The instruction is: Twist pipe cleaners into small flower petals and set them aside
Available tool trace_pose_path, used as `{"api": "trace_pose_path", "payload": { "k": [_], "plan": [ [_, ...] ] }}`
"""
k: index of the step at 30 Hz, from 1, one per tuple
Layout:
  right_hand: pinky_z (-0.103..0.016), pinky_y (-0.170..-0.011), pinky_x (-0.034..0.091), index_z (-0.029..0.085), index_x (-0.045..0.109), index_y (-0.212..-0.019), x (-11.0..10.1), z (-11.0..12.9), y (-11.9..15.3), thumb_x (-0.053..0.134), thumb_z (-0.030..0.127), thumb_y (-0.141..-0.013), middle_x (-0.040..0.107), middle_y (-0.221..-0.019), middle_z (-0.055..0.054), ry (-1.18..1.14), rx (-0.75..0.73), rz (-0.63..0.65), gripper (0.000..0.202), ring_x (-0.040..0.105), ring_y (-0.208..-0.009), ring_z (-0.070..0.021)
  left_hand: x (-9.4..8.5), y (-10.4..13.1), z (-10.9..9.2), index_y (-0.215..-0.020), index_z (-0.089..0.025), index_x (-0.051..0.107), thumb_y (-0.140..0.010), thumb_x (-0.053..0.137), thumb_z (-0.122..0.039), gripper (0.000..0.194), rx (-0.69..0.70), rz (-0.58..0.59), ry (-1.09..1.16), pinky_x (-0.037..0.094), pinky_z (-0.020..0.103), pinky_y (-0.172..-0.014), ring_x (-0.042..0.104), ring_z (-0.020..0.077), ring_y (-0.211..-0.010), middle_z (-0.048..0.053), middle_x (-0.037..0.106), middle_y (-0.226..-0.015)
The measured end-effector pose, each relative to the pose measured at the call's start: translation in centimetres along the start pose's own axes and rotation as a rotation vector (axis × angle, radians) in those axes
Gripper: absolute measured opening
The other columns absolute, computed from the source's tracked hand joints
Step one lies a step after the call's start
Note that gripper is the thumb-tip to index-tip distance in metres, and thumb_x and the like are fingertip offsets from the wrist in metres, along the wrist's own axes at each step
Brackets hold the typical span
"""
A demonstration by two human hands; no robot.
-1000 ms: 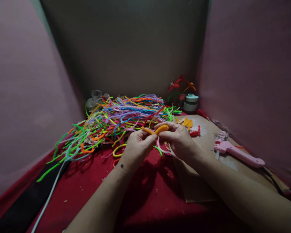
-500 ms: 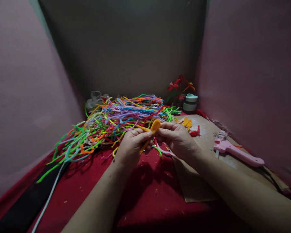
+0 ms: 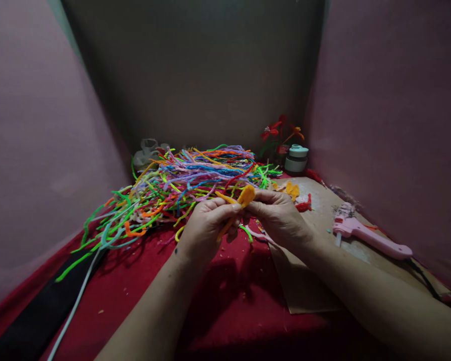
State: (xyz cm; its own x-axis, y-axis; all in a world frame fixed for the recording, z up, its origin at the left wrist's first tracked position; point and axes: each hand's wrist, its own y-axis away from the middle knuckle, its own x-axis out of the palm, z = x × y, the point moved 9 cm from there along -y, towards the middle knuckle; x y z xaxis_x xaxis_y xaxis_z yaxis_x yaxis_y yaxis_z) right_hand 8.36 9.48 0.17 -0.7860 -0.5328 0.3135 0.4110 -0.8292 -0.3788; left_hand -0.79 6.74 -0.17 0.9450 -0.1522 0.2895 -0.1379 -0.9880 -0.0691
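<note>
An orange fuzzy piece (image 3: 246, 195), shaped like a petal loop with loose stem ends, is pinched between my two hands in front of the pile. My left hand (image 3: 206, 225) has thumb and fingers closed on its base, with one end sticking out to the upper left and another hanging below. From the right, my right hand (image 3: 280, 213) pinches the lower right of the loop, its fingertips partly hidden. Behind both hands lies a big heap of multicoloured pipe cleaners (image 3: 210, 173).
On the right, a pink glue gun (image 3: 376, 240) rests on a brown board (image 3: 315, 195), near orange petals (image 3: 292, 189) and a red piece (image 3: 303, 203). A lidded jar (image 3: 296, 159) and red flowers (image 3: 271, 131) stand behind. A white cable (image 3: 73, 311) crosses the red cloth (image 3: 135, 281).
The orange loop has tilted to the right between my fingers. My right hand has shifted slightly right, while my left hand keeps nearly the same place.
</note>
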Motion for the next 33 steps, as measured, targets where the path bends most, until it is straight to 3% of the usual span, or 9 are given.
{"api": "trace_pose_path", "payload": {
  "k": [7, 11, 13, 15, 17, 19, 21, 24, 33],
  "plan": [
    [-0.027, -0.058, 0.043, 0.019, 0.069, -0.081, 0.3, 0.4, 0.2, 0.066, 0.027, -0.073, 0.060, -0.067, 0.000, 0.015, 0.003, -0.001, 0.012, 0.053, -0.059, -0.0106, 0.6, 0.1, 0.3, -0.058, -0.011, 0.056, -0.070, 0.060, -0.018, 0.013, -0.046, 0.047, 0.048, 0.029, 0.017, -0.036, 0.040, 0.0050, -0.037, -0.002, 0.049, -0.046],
    [-0.026, -0.061, 0.044, 0.023, 0.067, -0.095, 0.6, 0.9, 0.4, 0.067, 0.021, -0.070, 0.063, -0.079, -0.001, -0.085, 0.017, 0.028, 0.025, 0.055, -0.066, -0.0118, 1.3, 0.3, 1.5, -0.058, -0.011, 0.056, -0.069, 0.055, -0.018, 0.014, -0.198, 0.155, 0.170, 0.028, 0.017, -0.033, 0.036, 0.0049, -0.034, -0.002, 0.046, -0.045],
    [-0.027, -0.062, 0.044, 0.021, 0.067, -0.089, 0.6, 1.2, 0.3, 0.069, 0.019, -0.068, 0.063, -0.080, -0.001, -0.093, 0.014, 0.017, 0.022, 0.056, -0.068, -0.0122, 1.9, 0.6, 2.3, -0.059, -0.011, 0.056, -0.068, 0.054, -0.020, 0.012, -0.293, 0.231, 0.215, 0.026, 0.017, -0.031, 0.033, 0.0042, -0.033, -0.003, 0.043, -0.045],
    [-0.026, -0.059, 0.043, 0.019, 0.066, -0.080, 0.3, 1.4, 0.3, 0.069, 0.020, -0.066, 0.062, -0.074, 0.000, -0.086, 0.020, -0.014, 0.014, 0.055, -0.062, -0.0112, 1.7, 0.6, 2.6, -0.062, -0.012, 0.058, -0.069, 0.056, -0.025, 0.015, -0.333, 0.233, 0.163, 0.027, 0.017, -0.030, 0.033, 0.0047, -0.034, -0.003, 0.044, -0.046],
    [-0.025, -0.053, 0.040, 0.017, 0.064, -0.073, 0.0, 1.3, 0.2, 0.069, 0.021, -0.065, 0.059, -0.065, 0.001, -0.094, 0.050, -0.046, 0.010, 0.051, -0.054, -0.0095, 0.2, 0.2, 2.1, -0.066, -0.011, 0.060, -0.072, 0.057, -0.034, 0.023, -0.274, 0.105, 0.002, 0.030, 0.018, -0.032, 0.038, 0.0060, -0.036, -0.001, 0.048, -0.050],
    [-0.024, -0.049, 0.037, 0.016, 0.061, -0.068, -0.2, 1.0, 0.1, 0.068, 0.020, -0.064, 0.055, -0.059, 0.002, -0.110, 0.090, -0.071, 0.009, 0.046, -0.049, -0.0082, -1.5, -0.1, 0.2, -0.074, -0.012, 0.062, -0.072, 0.061, -0.039, 0.027, -0.105, -0.077, -0.197, 0.035, 0.019, -0.038, 0.047, 0.0078, -0.043, 0.001, 0.057, -0.059],
    [-0.024, -0.047, 0.035, 0.015, 0.059, -0.065, -0.4, 0.7, 0.1, 0.068, 0.020, -0.063, 0.054, -0.058, 0.002, -0.108, 0.125, -0.086, 0.010, 0.044, -0.048, -0.0076, -2.0, 0.1, -1.9, -0.081, -0.013, 0.065, -0.070, 0.065, -0.036, 0.026, 0.071, -0.172, -0.332, 0.042, 0.019, -0.051, 0.056, 0.0102, -0.059, 0.003, 0.064, -0.073],
    [-0.023, -0.047, 0.032, 0.015, 0.059, -0.064, -0.5, 0.3, 0.1, 0.067, 0.020, -0.063, 0.052, -0.057, 0.002, -0.102, 0.159, -0.093, 0.010, 0.042, -0.048, -0.0069, -1.2, 0.4, -3.0, -0.083, -0.014, 0.068, -0.067, 0.068, -0.031, 0.023, 0.143, -0.135, -0.434, 0.044, 0.022, -0.070, 0.059, 0.0139, -0.077, 0.004, 0.068, -0.084],
    [-0.023, -0.046, 0.026, 0.015, 0.060, -0.066, -0.7, -0.9, 0.1, 0.068, 0.025, -0.065, 0.051, -0.057, 0.003, 0.048, 0.190, -0.045, 0.013, 0.038, -0.047, -0.0064, -1.0, 0.4, -2.5, -0.074, -0.013, 0.069, -0.067, 0.067, -0.034, 0.022, 0.120, -0.166, -0.519, 0.043, 0.023, -0.065, 0.058, 0.0144, -0.066, 0.004, 0.068, -0.070]
  ]
}}
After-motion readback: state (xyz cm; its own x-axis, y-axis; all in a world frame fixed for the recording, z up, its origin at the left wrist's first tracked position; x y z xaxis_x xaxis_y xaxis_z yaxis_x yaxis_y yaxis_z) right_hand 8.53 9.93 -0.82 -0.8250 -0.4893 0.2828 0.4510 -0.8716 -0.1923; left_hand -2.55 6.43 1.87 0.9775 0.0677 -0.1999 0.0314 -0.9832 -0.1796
